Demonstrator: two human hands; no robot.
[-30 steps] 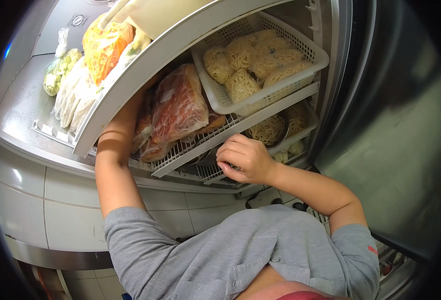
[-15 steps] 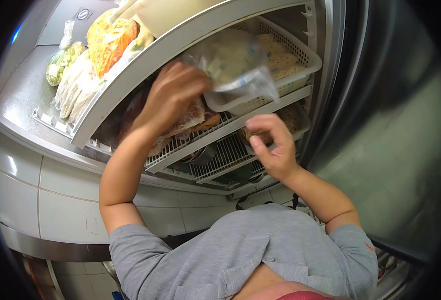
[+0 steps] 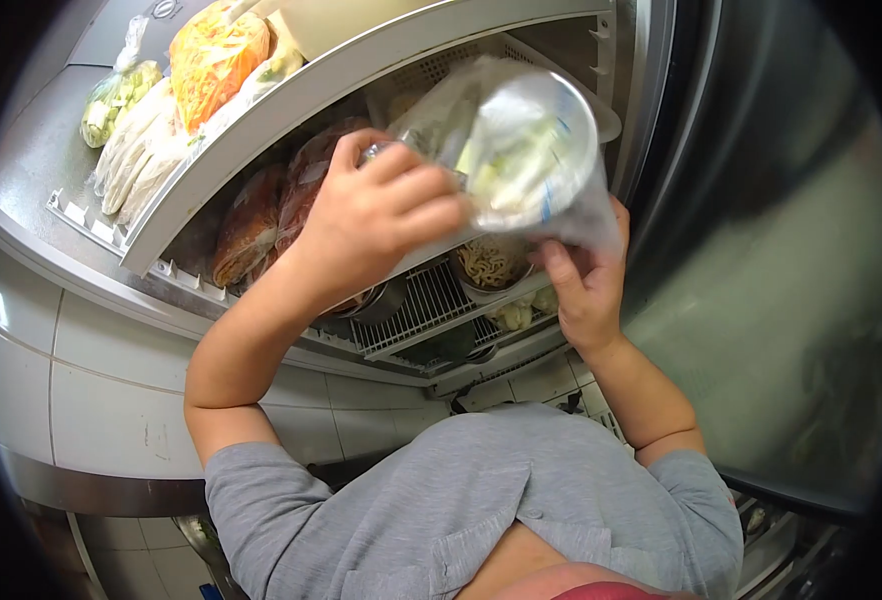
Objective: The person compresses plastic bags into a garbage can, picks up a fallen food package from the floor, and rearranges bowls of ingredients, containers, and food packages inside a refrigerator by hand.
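Note:
A clear plastic bag hangs in front of the open fridge, slightly blurred. Through it shows a round, shiny-rimmed shape with pale green and white contents; whether this is a tub or the bag's own bottom I cannot tell. My left hand has its fingers curled around the bag's gathered left part. Under the bag's lower right side, my right hand pinches the plastic between thumb and fingers, partly hidden by the film. Behind the bag is a white perforated basket, mostly covered.
Wrapped meat lies on the shelf left of my left arm. A bowl of noodle-like strips stands on a lower wire rack. Bags of orange shreds and green vegetables sit up top. The fridge door stands open at right.
The bag has come out from over the basket toward me and turned its round side to view. My right hand has moved from bare air onto the bag's lower edge.

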